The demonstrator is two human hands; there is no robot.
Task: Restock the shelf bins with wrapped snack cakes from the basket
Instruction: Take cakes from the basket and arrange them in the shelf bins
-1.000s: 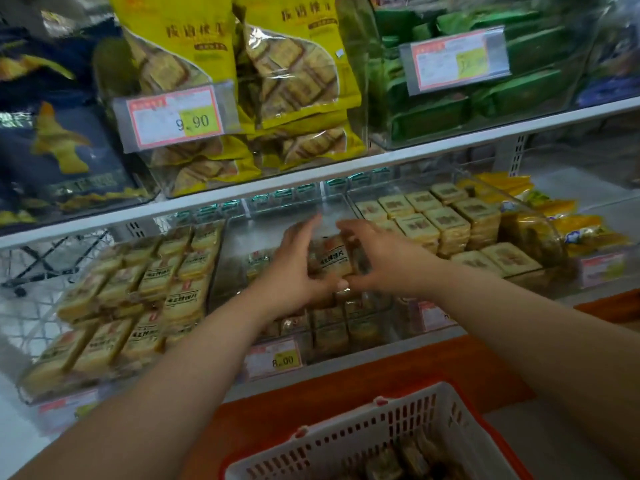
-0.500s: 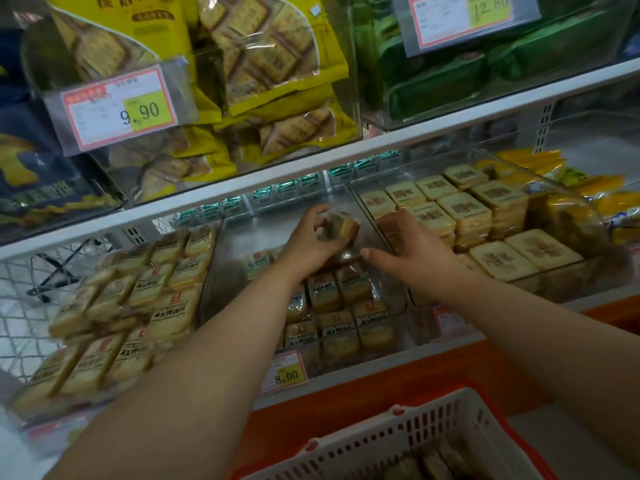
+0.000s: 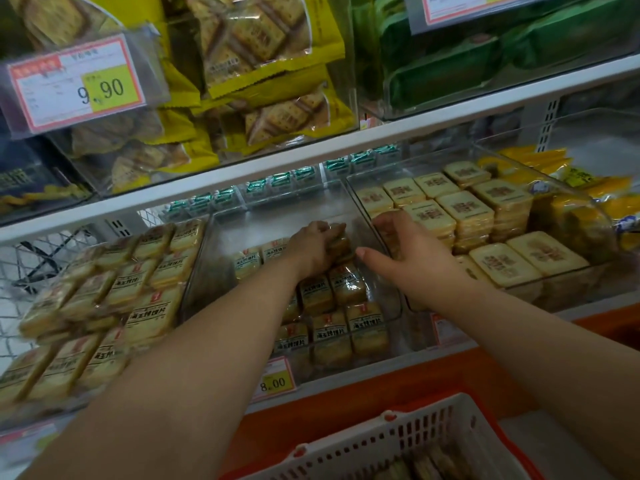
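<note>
Midway back in the clear plastic middle bin point(image 3: 391, 299), a tan cellophane-wrapped snack cake point(image 3: 339, 242) sits under the left hand point(image 3: 317, 249), whose fingers curl round it. Just beside it, the right hand point(image 3: 412, 256) hovers with fingers spread, holding nothing. Released carelessly, the cake could tip off the row. More cakes wait in the white slotted basket point(image 3: 398, 441) below.

Basket point(image 3: 398, 441) cut off below; left bin's cakes point(image 3: 104, 303) blurred, labels unreadable

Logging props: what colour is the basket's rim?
Orange-red rim on a white basket, seen in the head view.
</note>
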